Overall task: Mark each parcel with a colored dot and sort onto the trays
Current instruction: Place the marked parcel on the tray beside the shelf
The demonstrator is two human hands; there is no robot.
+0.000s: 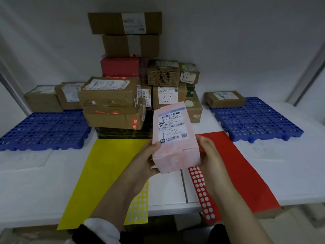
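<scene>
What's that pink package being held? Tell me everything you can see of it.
The pale pink paper-wrapped parcel is held above the white table. A white shipping label with barcodes and handwritten "1-2" covers its camera-facing side. The left hand grips its left side, the right hand its right.

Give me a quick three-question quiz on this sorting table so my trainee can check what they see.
1. True or false: only one hand holds the pink parcel.
2. How many parcels sit on the right blue tray? A) none B) one C) three
3. Fill in: the red dot strip lies to the ___ of the yellow dot strip.
Key: 1 false, the left hand and right hand both grip it; 2 B, one brown parcel; 3 right.
</scene>
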